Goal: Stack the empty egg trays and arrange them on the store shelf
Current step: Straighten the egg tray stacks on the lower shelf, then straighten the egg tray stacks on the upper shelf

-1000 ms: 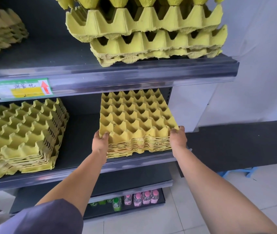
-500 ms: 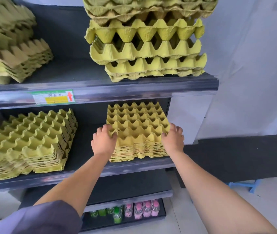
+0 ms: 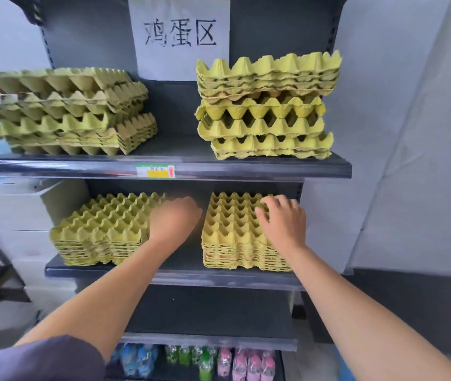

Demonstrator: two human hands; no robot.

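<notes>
Head view looks down along both my bare forearms to the middle board of a dark grey metal store shelf (image 3: pixel 186 261). My right hand (image 3: pixel 283 225) lies palm down on top of the right-hand stack of yellow moulded-pulp egg trays (image 3: pixel 230 237), its fingers spread across the cups and gripping nothing. That stack sits on the right part of the middle board, evenly nested, with its front edge near the board's lip. My left hand (image 3: pixel 173 218) is over the bare gap between that stack and the left-hand stack of yellow pulp egg trays (image 3: pixel 100 229) on the same board (it is smeared by motion, so I cannot tell whether its fingers are straight or curled, or whether it touches either stack). My hands are well apart. On the upper board (image 3: pixel 246 168) stand two taller, looser piles. The left upper pile of trays (image 3: pixel 67 114) is skewed and fanned out, and the right upper pile of trays (image 3: pixel 265 105) shows gaps where trays are not nested. A white paper sign with black handwritten characters (image 3: pixel 179 37) hangs on the back panel, and a green-and-yellow price label with a red arrow (image 3: pixel 156 171) sits on the upper lip. Small plastic bottles in blue, green and pink (image 3: pixel 205 361) fill the bottom shelf.
</notes>
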